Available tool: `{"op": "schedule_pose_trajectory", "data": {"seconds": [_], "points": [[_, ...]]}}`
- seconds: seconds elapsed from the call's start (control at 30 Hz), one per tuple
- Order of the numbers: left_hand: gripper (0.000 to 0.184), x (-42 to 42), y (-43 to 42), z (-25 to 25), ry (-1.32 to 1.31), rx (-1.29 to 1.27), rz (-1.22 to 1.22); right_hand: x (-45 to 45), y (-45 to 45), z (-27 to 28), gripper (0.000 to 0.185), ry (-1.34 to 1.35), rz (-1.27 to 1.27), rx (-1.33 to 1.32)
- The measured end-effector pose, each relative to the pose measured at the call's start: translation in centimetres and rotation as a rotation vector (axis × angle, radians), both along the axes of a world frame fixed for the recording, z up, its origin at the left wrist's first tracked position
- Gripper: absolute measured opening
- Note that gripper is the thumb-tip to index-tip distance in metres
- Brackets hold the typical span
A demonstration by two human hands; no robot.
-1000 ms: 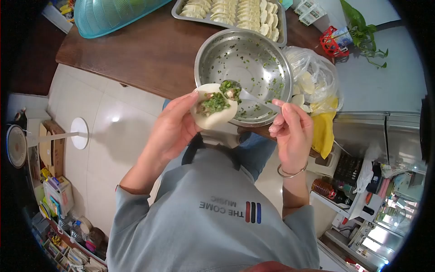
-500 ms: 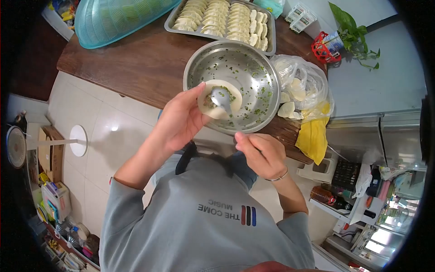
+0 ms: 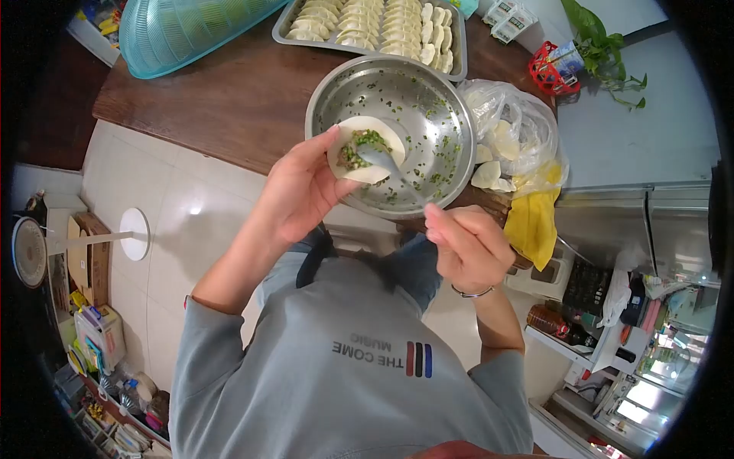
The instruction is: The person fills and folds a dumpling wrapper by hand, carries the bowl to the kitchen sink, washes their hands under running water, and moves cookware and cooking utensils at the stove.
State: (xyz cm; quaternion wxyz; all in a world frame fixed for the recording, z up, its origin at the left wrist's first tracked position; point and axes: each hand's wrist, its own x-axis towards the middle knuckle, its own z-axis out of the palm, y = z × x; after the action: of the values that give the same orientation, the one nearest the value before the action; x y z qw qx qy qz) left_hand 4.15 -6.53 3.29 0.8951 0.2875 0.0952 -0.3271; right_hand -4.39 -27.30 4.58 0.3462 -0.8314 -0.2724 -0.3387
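Observation:
My left hand (image 3: 302, 183) holds a round white dough wrapper (image 3: 382, 134) by its edge, over the near left rim of a steel bowl (image 3: 315, 99). Green and brown filling (image 3: 353, 157) lies on the wrapper. A metal spoon (image 3: 376, 157) rests its bowl on that filling, and its handle runs down to my right hand (image 3: 470, 249), whose fingers are closed on it. Bits of chopped green stick to the inside of the steel bowl. Behind it, a metal tray (image 3: 298, 40) carries rows of folded dumplings (image 3: 357, 27).
Right of the bowl, a clear plastic bag (image 3: 527, 115) holds wrappers, with loose ones (image 3: 487, 174) beside it and a yellow cloth (image 3: 531, 229) over the table edge. A teal mesh cover (image 3: 180, 34) is at the back left. A plant (image 3: 592, 46) stands back right.
The spoon has come from beside the wrapper's right edge onto the filling. My right hand moved left and down with it, then slightly back right. The filling looks more gathered on the wrapper.

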Motion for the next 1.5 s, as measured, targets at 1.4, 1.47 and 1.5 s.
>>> {"op": "schedule_pose_trajectory", "data": {"seconds": [1.4, 1.47, 1.5], "points": [[0.044, -5.0, 6.5, -3.8, -0.120, 0.135, -0.249, 5.5, -5.7, 2.3, 0.015, 0.735, 0.130, -0.327], [0.044, -5.0, 6.2, -3.9, -0.125, 0.126, -0.245, 5.5, -5.9, 2.6, 0.016, 0.750, 0.047, -0.288], [0.043, -4.9, 6.0, -3.9, -0.134, 0.120, -0.245, 5.4, -5.8, 2.5, 0.016, 0.753, 0.043, -0.289]]}}
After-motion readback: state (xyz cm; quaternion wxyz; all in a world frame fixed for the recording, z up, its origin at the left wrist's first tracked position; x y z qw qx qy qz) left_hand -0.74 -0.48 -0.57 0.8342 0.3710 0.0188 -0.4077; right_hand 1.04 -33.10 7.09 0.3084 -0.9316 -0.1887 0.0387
